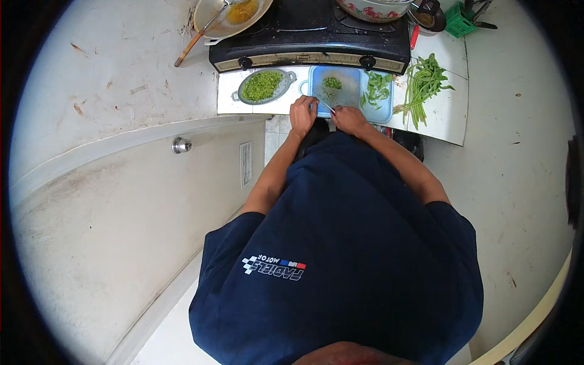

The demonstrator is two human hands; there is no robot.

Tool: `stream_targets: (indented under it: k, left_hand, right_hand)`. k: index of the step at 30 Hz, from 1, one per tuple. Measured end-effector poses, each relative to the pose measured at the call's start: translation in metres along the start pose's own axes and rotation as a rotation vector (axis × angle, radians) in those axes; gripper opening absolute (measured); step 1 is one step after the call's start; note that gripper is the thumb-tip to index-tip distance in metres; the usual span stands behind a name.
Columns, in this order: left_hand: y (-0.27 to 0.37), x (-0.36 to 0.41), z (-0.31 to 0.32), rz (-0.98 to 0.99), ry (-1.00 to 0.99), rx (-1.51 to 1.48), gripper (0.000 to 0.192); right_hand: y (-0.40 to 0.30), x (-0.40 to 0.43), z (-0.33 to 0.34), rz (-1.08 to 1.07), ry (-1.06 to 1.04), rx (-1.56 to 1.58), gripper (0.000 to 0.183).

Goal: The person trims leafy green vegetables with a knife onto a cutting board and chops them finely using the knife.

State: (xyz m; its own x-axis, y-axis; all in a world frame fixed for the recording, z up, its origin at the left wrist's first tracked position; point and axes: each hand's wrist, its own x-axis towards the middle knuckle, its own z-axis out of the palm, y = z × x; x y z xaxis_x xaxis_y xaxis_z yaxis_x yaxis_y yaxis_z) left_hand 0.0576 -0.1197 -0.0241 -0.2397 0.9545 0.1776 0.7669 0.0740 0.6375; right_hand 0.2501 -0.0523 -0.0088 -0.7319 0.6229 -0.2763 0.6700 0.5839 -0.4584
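My right hand (349, 119) grips a knife (325, 103) at the near edge of a blue cutting board (349, 89). The blade points up and left, towards my left hand (304, 112), which is at the board's near left corner with its fingers bent; whether it holds something small cannot be made out. A little heap of chopped greens (332, 82) lies on the board beyond the blade. Loose green leaves (378, 87) are in the light blue tray (388, 109) at the board's right. To the left, an oval grey dish (289, 78) holds finely chopped green vegetable (262, 86).
A black gas stove (296, 32) stands behind the board, with a wok (205, 20) and wooden-handled ladle (189, 48) at left and a floral pot (376, 11) at right. Long-stemmed greens (424, 84) lie on the white tiled counter (451, 112). A green basket (457, 23) holds utensils.
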Motion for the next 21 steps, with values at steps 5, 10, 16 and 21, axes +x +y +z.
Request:
stream_targets:
  k: [5, 10, 16, 21]
  left_hand:
    - [0.003, 0.0, -0.002, 0.001, 0.01, 0.007, 0.008]
    - [0.001, 0.0, -0.004, 0.093, 0.008, 0.06, 0.008]
    - [-0.003, -0.009, -0.002, 0.127, -0.019, 0.162, 0.009]
    - [-0.001, -0.006, -0.006, 0.054, -0.044, 0.098, 0.011]
  right_hand:
    - [-0.003, -0.001, 0.001, -0.008, -0.024, 0.02, 0.037]
    - [-0.006, 0.014, 0.008, -0.051, 0.0, -0.002, 0.037]
    - [0.002, 0.01, 0.014, -0.038, 0.014, -0.028, 0.036]
    - [0.001, 0.005, 0.01, -0.02, 0.011, -0.024, 0.036]
